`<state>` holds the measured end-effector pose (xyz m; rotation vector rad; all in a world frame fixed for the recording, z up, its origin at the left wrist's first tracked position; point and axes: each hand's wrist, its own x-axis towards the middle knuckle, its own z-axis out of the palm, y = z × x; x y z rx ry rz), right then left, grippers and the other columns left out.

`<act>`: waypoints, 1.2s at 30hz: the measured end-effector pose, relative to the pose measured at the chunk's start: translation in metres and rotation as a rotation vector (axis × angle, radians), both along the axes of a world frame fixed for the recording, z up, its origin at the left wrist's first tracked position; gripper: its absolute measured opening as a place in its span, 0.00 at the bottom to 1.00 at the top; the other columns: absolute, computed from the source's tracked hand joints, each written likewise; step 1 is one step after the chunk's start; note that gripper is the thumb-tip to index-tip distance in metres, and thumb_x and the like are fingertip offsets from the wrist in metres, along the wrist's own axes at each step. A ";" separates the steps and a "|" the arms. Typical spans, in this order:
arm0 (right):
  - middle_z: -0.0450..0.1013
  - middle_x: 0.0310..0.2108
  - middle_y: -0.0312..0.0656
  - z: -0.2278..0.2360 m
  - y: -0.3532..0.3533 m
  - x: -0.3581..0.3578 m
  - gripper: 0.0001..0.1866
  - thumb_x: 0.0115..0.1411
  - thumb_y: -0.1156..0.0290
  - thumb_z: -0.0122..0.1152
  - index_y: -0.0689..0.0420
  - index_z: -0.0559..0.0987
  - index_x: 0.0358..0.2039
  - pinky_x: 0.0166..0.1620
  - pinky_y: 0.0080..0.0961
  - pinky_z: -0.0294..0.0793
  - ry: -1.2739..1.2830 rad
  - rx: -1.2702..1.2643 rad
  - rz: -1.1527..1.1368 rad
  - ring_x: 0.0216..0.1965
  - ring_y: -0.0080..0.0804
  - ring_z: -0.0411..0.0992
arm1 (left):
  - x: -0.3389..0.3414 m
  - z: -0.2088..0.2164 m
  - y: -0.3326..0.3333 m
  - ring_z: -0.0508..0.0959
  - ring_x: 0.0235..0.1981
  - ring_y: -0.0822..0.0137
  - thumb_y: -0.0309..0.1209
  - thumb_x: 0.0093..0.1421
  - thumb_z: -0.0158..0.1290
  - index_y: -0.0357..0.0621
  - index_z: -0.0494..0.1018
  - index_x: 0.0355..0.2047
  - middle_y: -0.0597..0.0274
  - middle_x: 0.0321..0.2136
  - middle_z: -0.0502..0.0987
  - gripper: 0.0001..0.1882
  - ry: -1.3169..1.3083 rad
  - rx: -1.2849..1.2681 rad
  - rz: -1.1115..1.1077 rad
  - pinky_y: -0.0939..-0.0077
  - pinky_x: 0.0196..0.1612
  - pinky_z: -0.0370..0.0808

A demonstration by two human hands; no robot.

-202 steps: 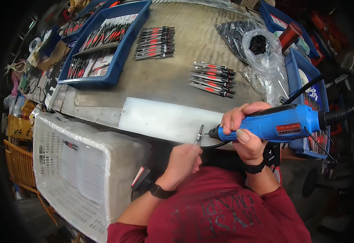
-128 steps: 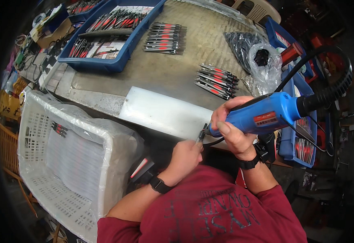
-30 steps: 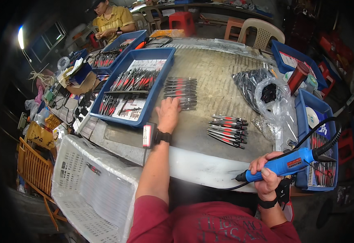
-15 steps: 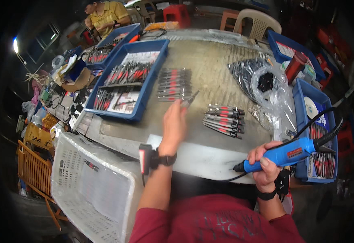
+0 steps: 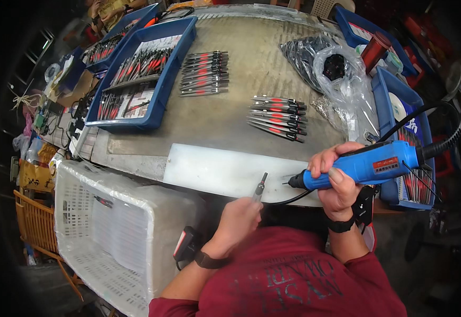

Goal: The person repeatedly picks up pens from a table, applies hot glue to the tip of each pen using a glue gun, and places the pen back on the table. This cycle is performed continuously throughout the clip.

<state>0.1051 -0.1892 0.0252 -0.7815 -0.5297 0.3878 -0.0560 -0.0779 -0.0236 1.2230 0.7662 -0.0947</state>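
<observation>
Left hand, drawn back from beyond the white board since 0.5 s earlier, pinches 1 grey pen over the board's near edge. Right hand still grips the blue electric screwdriver at the board's right end, bit and pen apart.

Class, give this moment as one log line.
left hand: holds pen; right hand: grips blue power tool; tip: apart from pen; white board: near hands

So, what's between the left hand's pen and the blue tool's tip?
In the head view, just a gap: only the white board shows between the pen in the left hand and the tip of the blue tool.
</observation>
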 end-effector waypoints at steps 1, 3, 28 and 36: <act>0.66 0.26 0.41 0.001 0.001 -0.001 0.24 0.45 0.74 0.60 0.55 0.63 0.43 0.32 0.31 0.67 -0.033 -0.036 -0.011 0.26 0.33 0.67 | -0.001 -0.002 -0.002 0.65 0.15 0.78 0.31 0.64 0.43 0.37 0.69 0.32 0.67 0.17 0.69 0.10 0.010 -0.041 0.008 0.85 0.18 0.62; 0.66 0.25 0.41 0.001 0.004 -0.003 0.23 0.45 0.70 0.59 0.55 0.63 0.43 0.33 0.34 0.67 -0.094 -0.079 -0.033 0.24 0.32 0.66 | -0.003 -0.004 -0.004 0.66 0.14 0.78 0.31 0.64 0.43 0.36 0.70 0.31 0.66 0.17 0.69 0.10 0.035 -0.089 0.029 0.85 0.17 0.63; 0.65 0.26 0.42 0.005 0.028 -0.021 0.27 0.46 0.75 0.64 0.56 0.60 0.44 0.30 0.27 0.68 -0.169 -0.129 0.149 0.26 0.29 0.66 | 0.003 -0.004 -0.002 0.67 0.11 0.78 0.33 0.63 0.43 0.39 0.69 0.27 0.67 0.14 0.69 0.12 0.032 -0.175 0.049 0.86 0.13 0.62; 0.66 0.26 0.42 0.004 0.030 -0.021 0.26 0.46 0.77 0.63 0.56 0.60 0.44 0.31 0.26 0.69 -0.213 -0.104 0.173 0.27 0.29 0.67 | 0.003 -0.005 -0.002 0.67 0.10 0.79 0.33 0.63 0.43 0.39 0.69 0.26 0.67 0.14 0.69 0.12 0.025 -0.160 0.055 0.87 0.12 0.61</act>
